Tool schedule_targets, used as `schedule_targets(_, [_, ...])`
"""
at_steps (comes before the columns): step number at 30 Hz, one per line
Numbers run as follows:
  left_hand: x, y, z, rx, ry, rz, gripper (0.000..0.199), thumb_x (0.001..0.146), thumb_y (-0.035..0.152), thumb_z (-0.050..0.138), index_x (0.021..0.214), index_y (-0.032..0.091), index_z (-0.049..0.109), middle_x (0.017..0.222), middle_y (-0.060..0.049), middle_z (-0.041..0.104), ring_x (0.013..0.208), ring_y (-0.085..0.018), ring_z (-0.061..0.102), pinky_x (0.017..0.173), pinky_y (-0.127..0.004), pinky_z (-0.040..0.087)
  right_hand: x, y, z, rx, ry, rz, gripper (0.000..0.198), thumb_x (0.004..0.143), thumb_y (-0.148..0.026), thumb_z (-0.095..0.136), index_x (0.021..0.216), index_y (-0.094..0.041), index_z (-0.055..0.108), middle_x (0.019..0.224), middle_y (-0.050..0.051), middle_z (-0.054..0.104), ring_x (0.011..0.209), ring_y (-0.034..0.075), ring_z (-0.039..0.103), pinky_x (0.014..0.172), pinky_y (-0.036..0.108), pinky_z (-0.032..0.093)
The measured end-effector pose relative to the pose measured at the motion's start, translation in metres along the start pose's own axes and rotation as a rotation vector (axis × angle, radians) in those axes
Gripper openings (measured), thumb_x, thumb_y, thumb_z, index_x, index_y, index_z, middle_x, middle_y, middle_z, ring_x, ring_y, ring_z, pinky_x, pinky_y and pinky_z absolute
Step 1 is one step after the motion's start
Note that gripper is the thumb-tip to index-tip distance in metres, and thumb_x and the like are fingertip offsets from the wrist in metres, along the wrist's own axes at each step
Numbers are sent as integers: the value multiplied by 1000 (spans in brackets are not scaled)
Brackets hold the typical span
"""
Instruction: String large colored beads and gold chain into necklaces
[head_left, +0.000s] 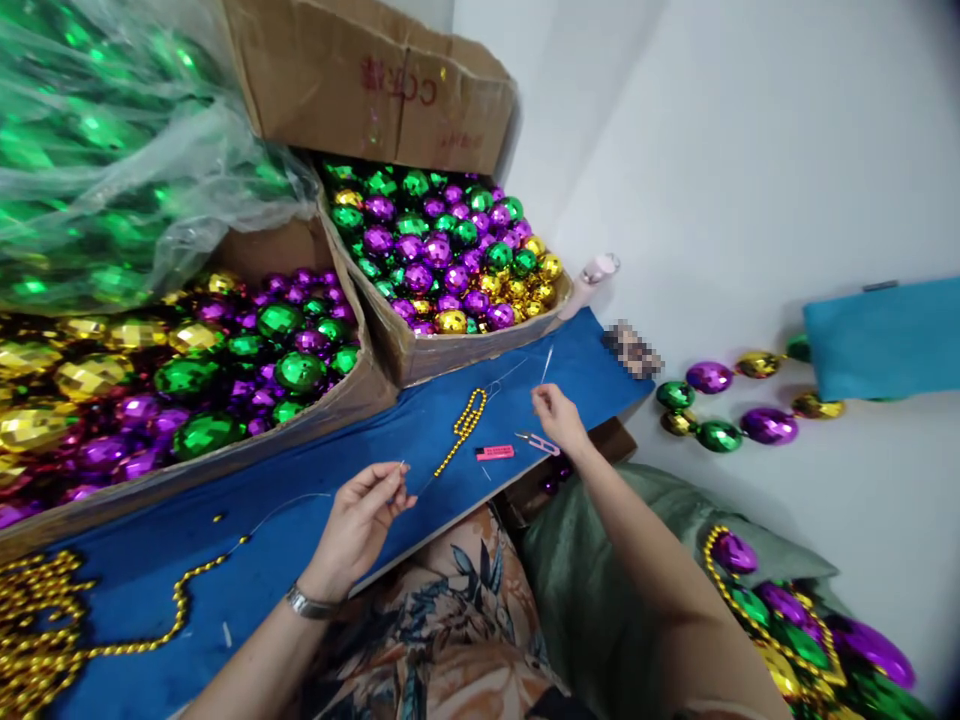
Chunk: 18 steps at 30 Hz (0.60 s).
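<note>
My left hand (pixel 360 520) is closed in a pinch on a thin clear string that shows at its fingertips. One line of string runs from this hand toward a short strand of small gold beads (pixel 469 420) on the blue cloth. My right hand (pixel 559 415) is also closed in a pinch, with a thin whitish piece (pixel 548 362) sticking up from the fingers; its exact kind is unclear. Below the right hand lie pink-handled thread snips (pixel 540 443) and a pink lighter (pixel 495 453). A long gold bead strand (pixel 180 600) trails on the left.
Two cardboard boxes (pixel 480 350) of shiny green, purple and gold beads stand along the table's far side. Clear plastic (pixel 187 170) covers green beads at left. A pale bottle (pixel 596 275) stands behind the blue cloth (pixel 300 540). Large bead necklaces (pixel 720 435) lie at right.
</note>
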<state>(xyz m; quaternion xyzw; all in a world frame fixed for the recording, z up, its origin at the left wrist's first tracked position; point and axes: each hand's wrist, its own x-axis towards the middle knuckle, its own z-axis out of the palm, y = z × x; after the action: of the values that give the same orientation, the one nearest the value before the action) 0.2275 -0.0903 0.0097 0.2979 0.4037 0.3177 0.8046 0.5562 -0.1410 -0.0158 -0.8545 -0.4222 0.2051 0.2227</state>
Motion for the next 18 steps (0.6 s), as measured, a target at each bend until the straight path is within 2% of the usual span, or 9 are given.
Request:
schedule_targets(3, [-2, 0, 6, -31, 2, 27, 21, 65, 28, 81, 80, 16, 73, 65, 1, 59, 56, -8, 48, 59, -24, 50, -40, -55, 21, 256, -18, -179, 31, 101, -40, 32, 114, -19, 49, 97, 4, 66, 86, 14, 68, 74, 27, 56])
schedule_targets(5, [-3, 1, 10, -52, 12, 49, 21, 65, 27, 81, 79, 15, 73, 65, 1, 59, 55, -7, 47, 55, -22, 48, -68, -89, 38, 714, -40, -324, 27, 96, -43, 47, 105, -19, 55, 90, 4, 68, 78, 14, 69, 70, 27, 57])
schedule_targets(7, [-5, 1, 12, -73, 30, 68, 21, 65, 27, 81, 80, 15, 74, 68, 0, 61, 55, -7, 48, 54, -21, 47, -90, -115, 54, 910, -52, -394, 21, 93, -39, 53, 101, -19, 58, 91, 4, 69, 77, 14, 70, 69, 26, 58])
schedule_targets(9, [-6, 2, 12, -96, 49, 79, 21, 64, 27, 82, 80, 15, 74, 70, 0, 62, 57, -7, 50, 56, -22, 49, -105, -129, 67, 941, -17, -473, 17, 94, -33, 53, 101, -20, 61, 95, 5, 68, 80, 14, 70, 71, 27, 58])
schedule_targets(12, [-8, 3, 10, -123, 70, 85, 21, 64, 27, 82, 80, 16, 74, 69, -1, 63, 59, -9, 54, 61, -24, 51, -114, -136, 78, 873, 87, -611, 15, 95, -26, 50, 103, -22, 62, 100, 6, 68, 87, 16, 69, 77, 31, 58])
schedule_targets(18, [-9, 2, 7, -146, 67, 95, 21, 64, 27, 82, 80, 17, 74, 70, -1, 64, 61, -9, 56, 64, -24, 52, -116, -137, 83, 717, 229, -801, 23, 94, -13, 47, 109, -25, 60, 102, 4, 70, 99, 17, 66, 85, 37, 56])
